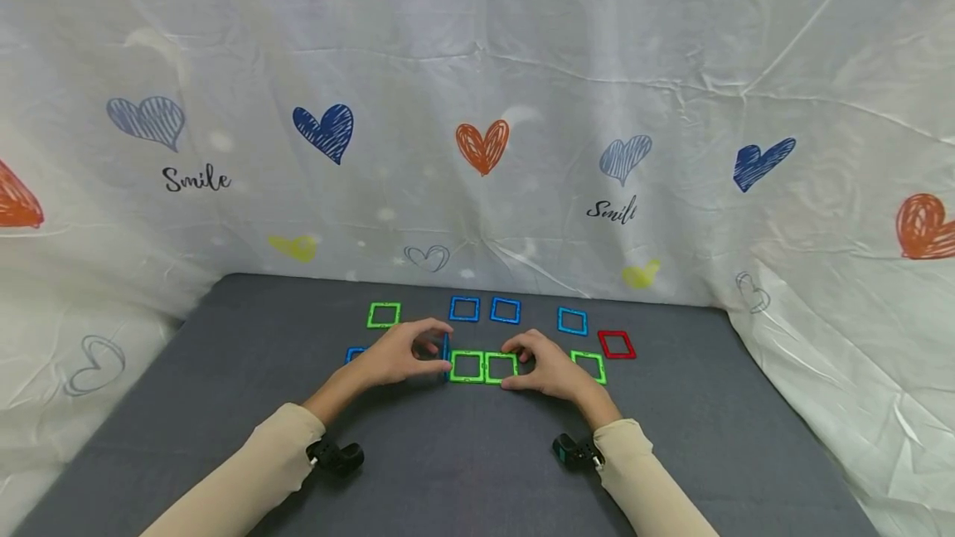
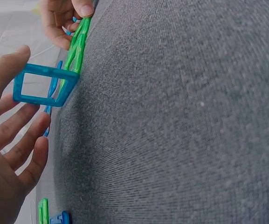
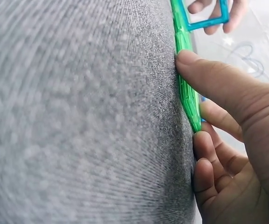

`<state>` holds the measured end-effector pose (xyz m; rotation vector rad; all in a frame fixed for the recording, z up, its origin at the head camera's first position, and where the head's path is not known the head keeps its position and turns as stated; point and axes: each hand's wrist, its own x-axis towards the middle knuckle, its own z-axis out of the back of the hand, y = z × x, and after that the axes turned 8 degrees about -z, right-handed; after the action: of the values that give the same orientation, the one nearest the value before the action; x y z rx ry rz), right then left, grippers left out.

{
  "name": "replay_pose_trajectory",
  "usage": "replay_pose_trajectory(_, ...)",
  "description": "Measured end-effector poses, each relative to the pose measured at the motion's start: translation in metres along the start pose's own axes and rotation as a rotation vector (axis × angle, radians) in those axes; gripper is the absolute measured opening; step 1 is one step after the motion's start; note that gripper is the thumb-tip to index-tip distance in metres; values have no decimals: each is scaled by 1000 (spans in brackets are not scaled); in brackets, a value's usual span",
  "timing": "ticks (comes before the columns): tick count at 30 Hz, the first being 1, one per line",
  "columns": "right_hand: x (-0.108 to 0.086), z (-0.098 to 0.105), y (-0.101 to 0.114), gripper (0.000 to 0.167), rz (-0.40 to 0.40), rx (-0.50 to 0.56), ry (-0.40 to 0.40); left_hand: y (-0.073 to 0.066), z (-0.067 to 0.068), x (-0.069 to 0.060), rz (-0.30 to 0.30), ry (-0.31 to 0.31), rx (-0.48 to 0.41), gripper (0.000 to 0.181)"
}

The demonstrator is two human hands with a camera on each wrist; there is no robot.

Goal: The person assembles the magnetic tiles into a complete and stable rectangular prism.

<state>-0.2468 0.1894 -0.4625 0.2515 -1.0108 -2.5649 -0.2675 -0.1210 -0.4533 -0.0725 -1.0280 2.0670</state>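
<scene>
Left hand [image 1: 397, 354] pinches blue square [image 2: 45, 70], upright at left green square's [image 1: 467, 380] outer side; right hand [image 1: 550, 367] grips right green square [image 1: 500, 354], flat on tabletop [image 1: 462, 454]; all look light, stiff, maybe slick; best held by opposite outer edges.

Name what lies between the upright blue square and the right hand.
Two green squares, edge to edge, show there in the head view; the right hand grips one.

The tiles [image 2: 43, 71] look like smooth, glossy plastic; the tabletop [image 1: 477, 471], matt, rough woven cloth; the curtain [image 1: 418, 15], creased, faintly shiny sheeting.
</scene>
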Motion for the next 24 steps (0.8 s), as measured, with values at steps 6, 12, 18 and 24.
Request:
replay_pose_trajectory(6,-2,4,3,50,23,-15,-2,1,1,-1,-12,2,8,56)
replay_pose_trajectory(12,-11,16,3,45,105,37,-71,1,2,-1,-7,-1,1,57)
replay_pose_trajectory(18,-25,33,-5,33,142,134,-135,3,2,-1,8,1,-14,57)
replay_pose_trajectory(24,-44,49,-14,23,132,193,-201,2,3,-1,4,9,-20,58)
